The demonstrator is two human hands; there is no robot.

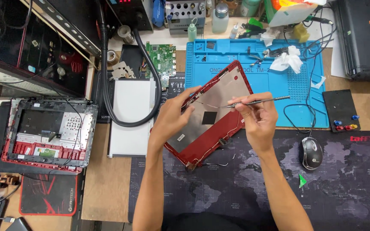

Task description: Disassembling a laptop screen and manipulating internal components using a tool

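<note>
Our right hand [257, 117] pinches tweezers [255, 102] over the red laptop lid [210, 115], which our left hand [172, 117] grips tilted above the surface [108, 179]. We judge we're freeing its thin cable [206, 105]; next calls for a gentle lift.

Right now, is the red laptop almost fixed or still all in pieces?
Still in pieces. Already done: the red lid is off, the laptop base lies opened at the left and a green circuit board is out. In hand: the left hand tilts the lid while the right hand works thin tweezers inside it. Left: everything still lies apart.
</note>
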